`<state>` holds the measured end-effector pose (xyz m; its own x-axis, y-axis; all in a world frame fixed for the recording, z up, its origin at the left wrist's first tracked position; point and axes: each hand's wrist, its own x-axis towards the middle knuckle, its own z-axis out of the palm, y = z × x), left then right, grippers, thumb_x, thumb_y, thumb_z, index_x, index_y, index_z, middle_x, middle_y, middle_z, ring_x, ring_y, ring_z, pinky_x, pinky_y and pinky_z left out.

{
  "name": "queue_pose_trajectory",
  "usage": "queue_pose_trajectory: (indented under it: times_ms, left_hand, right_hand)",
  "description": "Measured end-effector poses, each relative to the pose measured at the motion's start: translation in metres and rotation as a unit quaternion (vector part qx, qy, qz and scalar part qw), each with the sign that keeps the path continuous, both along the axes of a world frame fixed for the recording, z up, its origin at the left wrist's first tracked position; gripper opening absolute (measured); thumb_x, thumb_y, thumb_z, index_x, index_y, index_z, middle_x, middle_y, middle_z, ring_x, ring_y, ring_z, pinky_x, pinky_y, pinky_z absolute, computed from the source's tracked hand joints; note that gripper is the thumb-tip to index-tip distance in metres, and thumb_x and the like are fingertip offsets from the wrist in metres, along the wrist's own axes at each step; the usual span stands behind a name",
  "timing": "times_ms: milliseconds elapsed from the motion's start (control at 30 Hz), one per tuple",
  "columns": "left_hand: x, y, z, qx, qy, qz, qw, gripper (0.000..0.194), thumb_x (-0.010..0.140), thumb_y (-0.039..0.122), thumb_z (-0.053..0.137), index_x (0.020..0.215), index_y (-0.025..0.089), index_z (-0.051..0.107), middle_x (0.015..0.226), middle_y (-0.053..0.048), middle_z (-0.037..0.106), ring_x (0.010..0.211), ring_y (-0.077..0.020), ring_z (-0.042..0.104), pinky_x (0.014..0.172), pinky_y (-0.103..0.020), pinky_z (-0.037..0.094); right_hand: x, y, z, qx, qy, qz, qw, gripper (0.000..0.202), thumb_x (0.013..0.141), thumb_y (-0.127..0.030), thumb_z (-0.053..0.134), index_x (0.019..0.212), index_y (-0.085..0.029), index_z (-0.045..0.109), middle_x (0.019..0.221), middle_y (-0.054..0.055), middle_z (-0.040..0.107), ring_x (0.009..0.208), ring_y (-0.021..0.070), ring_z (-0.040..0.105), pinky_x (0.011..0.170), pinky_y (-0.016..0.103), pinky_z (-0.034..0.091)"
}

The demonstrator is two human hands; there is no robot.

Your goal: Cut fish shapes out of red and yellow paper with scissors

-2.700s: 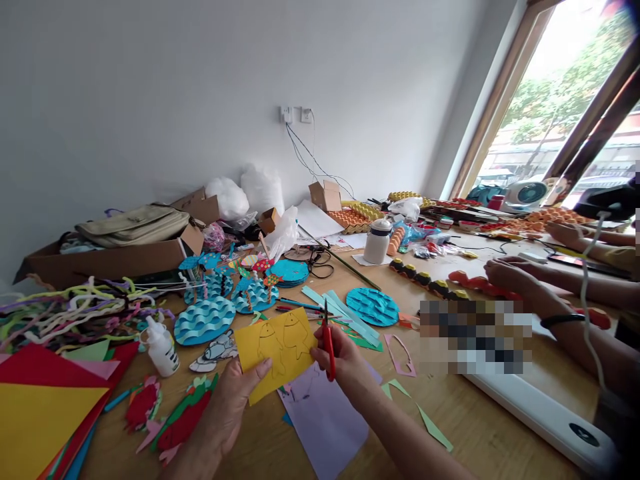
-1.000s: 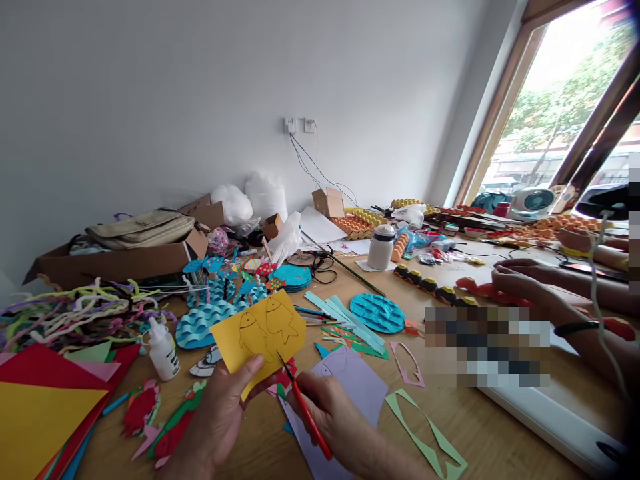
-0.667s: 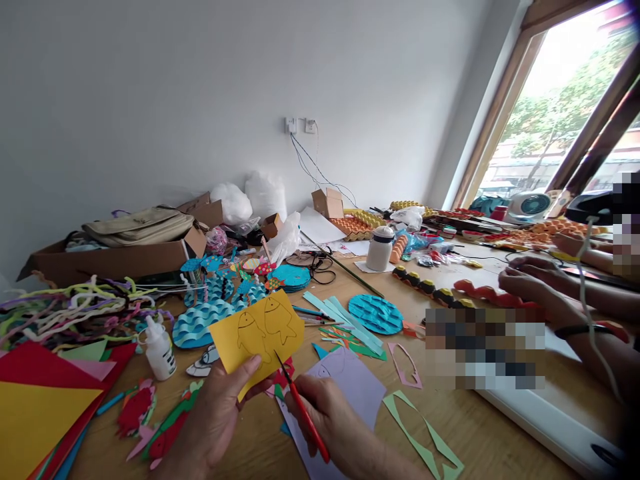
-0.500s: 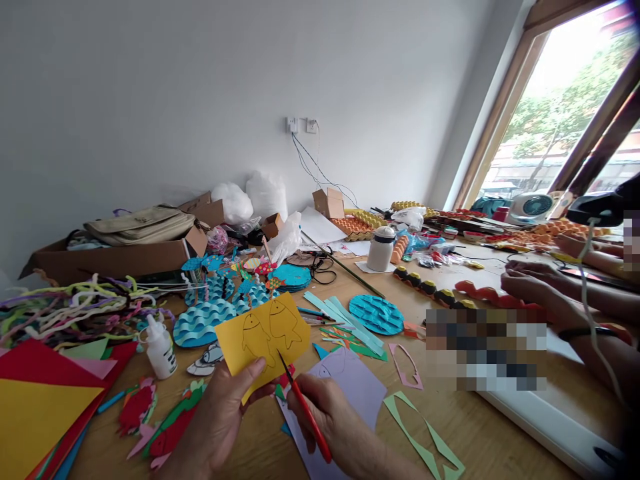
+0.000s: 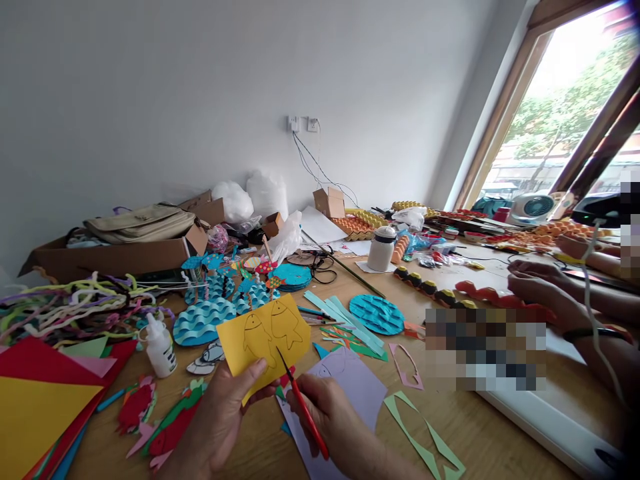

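Note:
My left hand (image 5: 227,407) pinches the lower edge of a sheet of yellow paper (image 5: 233,343), thumb on top. Two fish outlines are drawn on the sheet in dark line. Red-handled scissors (image 5: 309,417) are gripped in my right hand (image 5: 333,407), and their dark blades overlap the paper between the two fish; whether the blades are apart is too fine to tell. Beneath the right hand lies purple paper (image 5: 357,387) with a fish outline. Red and green paper fish (image 5: 175,427) rest left of my left wrist.
A glue bottle (image 5: 161,350) stands left, beside coloured paper sheets (image 5: 45,413) and fuzzy pipe cleaners (image 5: 75,307). Green paper offcuts (image 5: 425,433) lie to the right. Behind are a blue paper disc (image 5: 376,315) and a white jar (image 5: 381,250). Another person's hands (image 5: 540,283) are at the right.
Almost nothing differs. The yellow paper and scissors stay nearly in place, with only a tiny shift. The other person's hands at the right have moved slightly.

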<state>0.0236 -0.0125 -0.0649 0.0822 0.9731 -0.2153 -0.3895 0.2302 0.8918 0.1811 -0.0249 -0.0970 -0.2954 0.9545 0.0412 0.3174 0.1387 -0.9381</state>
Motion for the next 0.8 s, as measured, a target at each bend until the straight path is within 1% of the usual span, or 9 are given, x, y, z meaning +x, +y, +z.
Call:
queue_pose_trajectory:
  times_ms: [67,167,267,333,567,633,800]
  left_hand:
    - [0.001,-0.001,0.001,-0.001,0.004,0.001,1.000,0.055,0.071,0.025,0.071,0.124,0.020,0.054,0.093,-0.005,0.076,0.080,-0.0221,0.069,0.067,-0.031,0.055]
    - [0.002,-0.003,0.003,0.000,0.012,-0.008,1.000,0.047,0.069,0.027,0.072,0.114,0.018,0.062,0.091,-0.006,0.076,0.079,-0.0229,0.069,0.065,-0.031,0.054]
    - [0.005,-0.005,0.004,0.003,0.019,-0.022,1.000,0.040,0.065,0.029,0.074,0.103,0.017,0.067,0.090,-0.007,0.076,0.079,-0.0245,0.069,0.064,-0.031,0.054]
    - [0.005,-0.005,0.004,0.006,0.023,-0.025,0.999,0.040,0.064,0.030,0.075,0.100,0.017,0.068,0.090,-0.007,0.076,0.079,-0.0251,0.069,0.063,-0.031,0.054]
    - [0.005,-0.003,0.004,0.001,0.030,-0.028,0.999,0.040,0.066,0.030,0.073,0.103,0.016,0.066,0.089,-0.007,0.076,0.077,-0.0241,0.069,0.064,-0.032,0.054]
    - [0.004,-0.003,0.004,0.000,0.032,-0.027,0.999,0.041,0.065,0.031,0.074,0.103,0.016,0.066,0.089,-0.008,0.076,0.077,-0.0244,0.069,0.065,-0.032,0.054]
    - [0.006,-0.004,0.005,-0.006,0.034,-0.028,0.999,0.036,0.062,0.032,0.076,0.093,0.016,0.069,0.087,-0.007,0.075,0.076,-0.0249,0.069,0.064,-0.032,0.053]
  right_hand:
    - [-0.001,-0.001,0.001,-0.019,0.010,0.008,1.000,0.042,0.088,-0.051,0.040,0.064,-0.017,0.044,0.050,-0.006,0.038,0.041,0.0056,0.035,0.038,0.017,0.026]
    - [0.000,-0.002,0.000,-0.056,0.057,0.019,0.997,0.041,0.089,-0.052,0.038,0.069,-0.017,0.046,0.047,-0.007,0.039,0.037,0.0061,0.037,0.036,0.016,0.031]
    - [0.001,-0.002,-0.003,-0.066,0.082,0.019,0.994,0.039,0.089,-0.051,0.038,0.071,-0.017,0.047,0.047,-0.007,0.039,0.035,0.0058,0.037,0.034,0.015,0.033]
    - [0.001,-0.002,-0.005,-0.060,0.081,0.021,0.995,0.039,0.089,-0.051,0.039,0.071,-0.017,0.047,0.047,-0.007,0.039,0.035,0.0056,0.037,0.035,0.015,0.032]
    - [0.003,0.000,-0.010,-0.034,0.044,0.008,0.998,0.039,0.090,-0.049,0.038,0.071,-0.017,0.048,0.048,-0.006,0.041,0.040,0.0059,0.037,0.041,0.017,0.028]
    - [0.002,0.000,-0.010,-0.039,0.046,0.007,0.998,0.038,0.090,-0.049,0.039,0.071,-0.017,0.048,0.047,-0.006,0.041,0.040,0.0059,0.038,0.041,0.017,0.027]
    - [0.001,-0.001,-0.006,-0.069,0.063,0.007,0.996,0.037,0.090,-0.046,0.037,0.070,-0.016,0.048,0.045,-0.007,0.041,0.035,0.0055,0.039,0.036,0.016,0.027]
